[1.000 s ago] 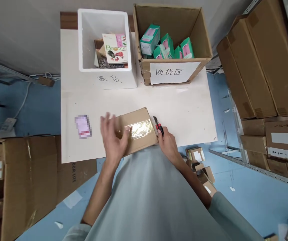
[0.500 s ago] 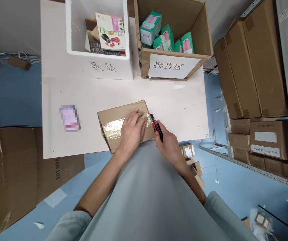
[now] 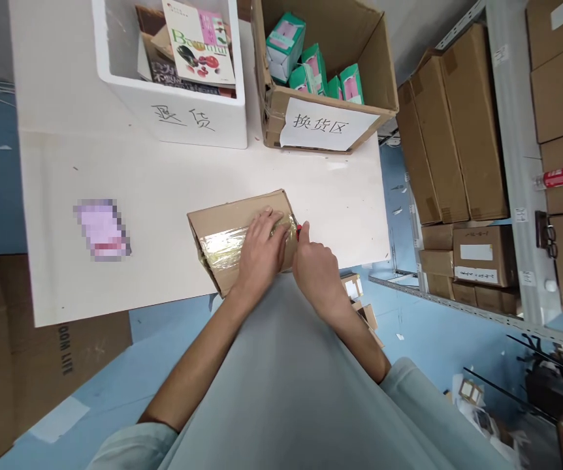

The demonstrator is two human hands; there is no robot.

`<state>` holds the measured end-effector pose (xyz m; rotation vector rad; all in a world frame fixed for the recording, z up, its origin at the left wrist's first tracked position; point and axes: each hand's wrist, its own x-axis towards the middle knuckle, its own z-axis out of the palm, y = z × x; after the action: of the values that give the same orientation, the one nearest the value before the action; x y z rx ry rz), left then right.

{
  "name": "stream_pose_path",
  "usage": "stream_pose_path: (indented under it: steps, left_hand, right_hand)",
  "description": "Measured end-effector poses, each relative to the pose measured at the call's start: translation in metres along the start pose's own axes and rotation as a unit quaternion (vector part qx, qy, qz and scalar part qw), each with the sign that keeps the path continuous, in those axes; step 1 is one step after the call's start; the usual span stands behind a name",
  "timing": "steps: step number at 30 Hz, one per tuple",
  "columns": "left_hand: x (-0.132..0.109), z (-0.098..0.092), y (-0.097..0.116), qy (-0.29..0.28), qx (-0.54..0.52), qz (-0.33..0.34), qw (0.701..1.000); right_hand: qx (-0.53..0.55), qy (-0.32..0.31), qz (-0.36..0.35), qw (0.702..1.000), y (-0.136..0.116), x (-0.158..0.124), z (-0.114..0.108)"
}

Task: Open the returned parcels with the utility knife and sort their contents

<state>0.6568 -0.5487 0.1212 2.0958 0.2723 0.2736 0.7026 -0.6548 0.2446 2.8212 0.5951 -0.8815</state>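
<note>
A brown cardboard box (image 3: 235,212) with shiny clear tape along its top lies at the front edge of the white table (image 3: 159,176), slightly turned. My left hand (image 3: 262,251) rests flat on the taped top, fingers stretched out and pressing it. At the box's right end, my right hand (image 3: 318,267) is closed around a utility knife (image 3: 299,230). Only a bit of the knife's red and black body shows past the fingers; its blade is hidden. The index finger points along the knife toward the box edge.
A white foam bin (image 3: 198,117) with books and an open carton (image 3: 266,117) with several green-and-pink packs stand at the table's back. A pixelated purple item (image 3: 102,228) lies at left. Stacked cartons (image 3: 472,130) fill the shelves on the right.
My right hand has turned over the utility knife and moved slightly forward, so less of it shows. The left hand stays on the box. The whole view has shifted to the right.
</note>
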Motion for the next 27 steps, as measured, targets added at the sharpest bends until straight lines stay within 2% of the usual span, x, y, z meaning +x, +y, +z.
stream_pose_path:
  steps: [4, 10, 13, 16, 19, 21, 23, 25, 27]
  left_hand:
    - [-0.001, 0.000, -0.005, -0.005, -0.011, 0.011, 1.000]
    - [-0.007, 0.003, -0.009, -0.020, 0.008, 0.041, 0.999]
    - [-0.009, -0.004, -0.012, -0.015, 0.013, 0.049, 0.999]
    - [-0.012, -0.024, -0.015, -0.002, 0.020, 0.046, 0.999]
    - [-0.021, -0.052, -0.023, 0.016, 0.019, 0.042, 0.999]
    - [-0.033, -0.072, -0.033, 0.042, 0.016, 0.042, 0.998]
    - [-0.047, -0.091, -0.045, 0.075, 0.023, 0.038, 0.996]
    - [-0.063, -0.110, -0.059, 0.108, 0.038, 0.022, 0.993]
    - [-0.077, -0.127, -0.072, 0.135, 0.057, -0.009, 0.989]
  right_hand:
    - [-0.036, 0.008, 0.025, 0.999, -0.008, -0.002, 0.002]
    - [-0.057, -0.066, 0.084, 0.993, 0.004, -0.017, 0.024]
    - [-0.047, -0.063, 0.077, 0.994, 0.003, -0.028, 0.021]
    - [0.005, -0.026, 0.060, 0.998, 0.004, -0.046, 0.010]
    - [0.123, 0.068, 0.040, 0.989, 0.019, -0.049, 0.007]
    - [0.223, 0.123, 0.023, 0.967, 0.037, -0.030, 0.016]
    - [0.308, 0.133, 0.013, 0.942, 0.054, 0.005, 0.037]
    - [0.379, 0.114, 0.002, 0.918, 0.063, 0.048, 0.065]
    - [0.426, 0.074, 0.000, 0.902, 0.061, 0.089, 0.095]
